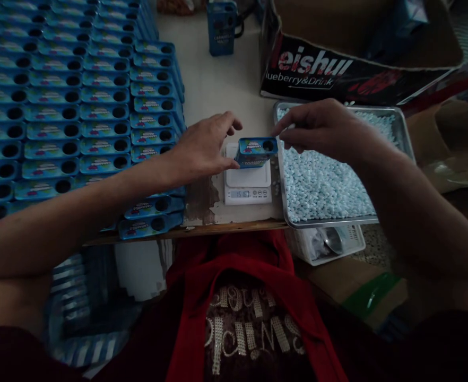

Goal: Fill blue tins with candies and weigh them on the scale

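Note:
A small blue candy tin with a round dark hole in its top stands on a white digital scale. My left hand is at the tin's left side, thumb and fingers apart. The thumb tip is close to the tin; whether it touches, I cannot tell. To the right of the hole, my right hand hovers over the tray's near-left part with its fingers pinched. A small white candy seems to show between those fingers. Pale blue-white candies fill a metal tray under the right hand.
Rows of blue tins cover the table's left side. A dark carton stands behind the tray, and a blue tin-like mug stands at the back. A white basket sits below the table edge. Loose candies lie beside the scale.

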The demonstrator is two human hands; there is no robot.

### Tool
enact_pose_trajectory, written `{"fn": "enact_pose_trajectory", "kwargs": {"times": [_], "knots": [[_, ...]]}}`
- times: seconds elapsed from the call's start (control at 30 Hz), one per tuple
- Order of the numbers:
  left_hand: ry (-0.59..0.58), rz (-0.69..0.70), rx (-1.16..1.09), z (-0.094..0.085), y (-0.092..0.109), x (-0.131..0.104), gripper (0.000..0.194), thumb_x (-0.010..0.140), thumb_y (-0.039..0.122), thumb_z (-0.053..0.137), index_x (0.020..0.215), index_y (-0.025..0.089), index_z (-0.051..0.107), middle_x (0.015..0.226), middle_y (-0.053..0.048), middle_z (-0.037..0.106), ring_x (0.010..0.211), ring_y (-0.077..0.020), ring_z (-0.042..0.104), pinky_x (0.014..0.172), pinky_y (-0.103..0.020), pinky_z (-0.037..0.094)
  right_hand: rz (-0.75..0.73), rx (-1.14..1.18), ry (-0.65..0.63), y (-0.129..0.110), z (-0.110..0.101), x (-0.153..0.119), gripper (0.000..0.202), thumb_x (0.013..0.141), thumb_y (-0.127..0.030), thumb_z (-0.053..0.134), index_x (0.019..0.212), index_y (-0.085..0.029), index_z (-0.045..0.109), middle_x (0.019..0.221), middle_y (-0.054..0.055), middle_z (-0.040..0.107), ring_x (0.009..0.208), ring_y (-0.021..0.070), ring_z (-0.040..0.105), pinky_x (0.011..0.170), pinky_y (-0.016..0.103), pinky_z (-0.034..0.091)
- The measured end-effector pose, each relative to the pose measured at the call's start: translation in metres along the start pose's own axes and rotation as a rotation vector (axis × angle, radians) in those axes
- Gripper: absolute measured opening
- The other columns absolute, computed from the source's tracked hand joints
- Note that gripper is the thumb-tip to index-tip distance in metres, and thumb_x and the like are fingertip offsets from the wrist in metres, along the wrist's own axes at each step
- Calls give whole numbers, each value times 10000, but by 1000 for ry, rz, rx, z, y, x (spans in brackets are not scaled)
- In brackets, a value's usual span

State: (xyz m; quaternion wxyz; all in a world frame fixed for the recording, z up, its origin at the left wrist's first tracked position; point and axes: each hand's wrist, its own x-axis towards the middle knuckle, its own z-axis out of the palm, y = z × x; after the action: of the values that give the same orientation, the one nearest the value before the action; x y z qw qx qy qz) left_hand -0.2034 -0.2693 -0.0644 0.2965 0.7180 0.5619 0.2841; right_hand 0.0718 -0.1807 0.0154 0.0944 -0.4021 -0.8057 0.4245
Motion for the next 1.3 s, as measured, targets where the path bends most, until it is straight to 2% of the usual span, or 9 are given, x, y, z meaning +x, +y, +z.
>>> {"fn": "enact_pose_trajectory", "kwargs": {"times": [0.13,0.27,0.43,0.57,0.63,0.77,0.93,1.17,1.3], "knots": [[-63,-51,127,-7,15,-2,805,843,726,932,1447,288,630,1507,-129,722,1387,-454,722,1177,-580,614,-83,-279,-52,-7,4,8,228,909,-61,845,1085,-172,937,701,-26,667,665,125,545,643,297,351],[-54,-112,146,-18,19,-5,883,786,675,1004,1486,275,646,1513,-137,728,1357,-450,738,1144,-574,647,-67,-255,-92,-5,2,13,212,915,-102,881,1102,-179,941,703,-26,675,675,132,514,664,317,347],[-43,-132,97,-28,18,-6,713,803,562,1010,1399,294,723,1478,-97,749,1338,-412,749,1143,-541,659,134,237,66,10,-4,12,164,884,-28,918,907,-185,877,753,-14,729,680,124,616,670,278,501],[-64,-138,70,-32,19,-6,620,807,566,994,1329,311,775,1419,-67,781,1361,-413,736,1166,-550,644,495,576,311,13,-6,0,361,981,167,639,878,-126,823,814,18,790,760,76,756,770,193,603],[-79,-130,53,-31,18,-4,618,805,584,985,1320,310,781,1393,-62,788,1373,-412,731,1182,-557,636,540,600,342,10,-7,-7,433,1011,195,546,879,-120,812,796,10,795,773,61,781,805,178,615],[-116,-104,38,-26,13,1,664,783,610,976,1325,286,773,1371,-60,784,1387,-427,730,1206,-584,623,354,488,262,3,-5,-10,310,1054,74,673,906,-139,843,802,25,828,729,94,781,751,214,638],[-107,-139,66,-29,13,-1,701,732,557,983,1341,274,780,1362,-69,803,1381,-419,739,1197,-564,636,81,102,132,-4,5,3,220,876,28,912,868,-189,875,643,-37,729,582,102,639,593,244,519],[-110,-191,90,-37,7,-7,666,764,501,971,1352,256,776,1386,-84,810,1372,-396,745,1167,-510,634,6,-157,121,-22,5,8,190,884,-37,899,908,-226,892,675,-31,735,627,126,655,611,286,470],[-71,-90,111,-12,7,8,746,778,494,999,1423,220,745,1440,-124,793,1343,-384,756,1166,-497,626,25,-247,67,-2,-16,8,182,916,-83,842,965,-245,910,705,-20,763,661,164,708,661,305,539]]}}
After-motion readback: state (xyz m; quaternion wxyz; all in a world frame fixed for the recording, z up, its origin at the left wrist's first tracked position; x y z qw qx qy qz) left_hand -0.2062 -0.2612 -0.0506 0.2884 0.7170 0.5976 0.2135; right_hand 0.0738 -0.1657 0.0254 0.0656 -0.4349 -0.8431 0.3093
